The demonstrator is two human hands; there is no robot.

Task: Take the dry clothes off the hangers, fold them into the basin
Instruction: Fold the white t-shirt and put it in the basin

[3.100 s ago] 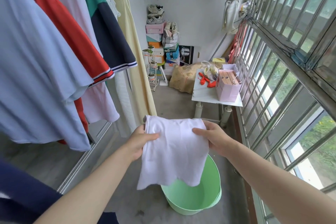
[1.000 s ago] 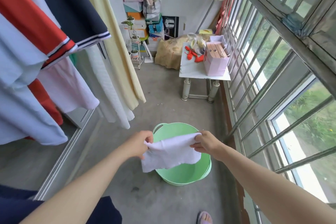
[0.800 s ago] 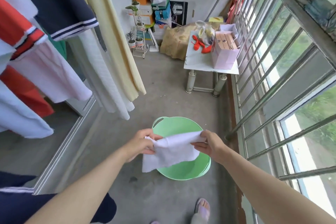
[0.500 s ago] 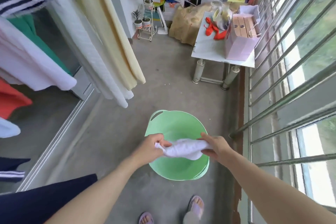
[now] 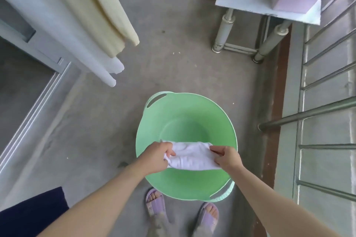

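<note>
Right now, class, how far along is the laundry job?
Done: one white garment is off its hanger and folded small. In hand: the left hand and right hand grip its ends over the green basin. Left: setting it in, then the cream cloth and white cloth hanging nearby.

Both hands grip folded white cloth over green basin (on floor).
</note>
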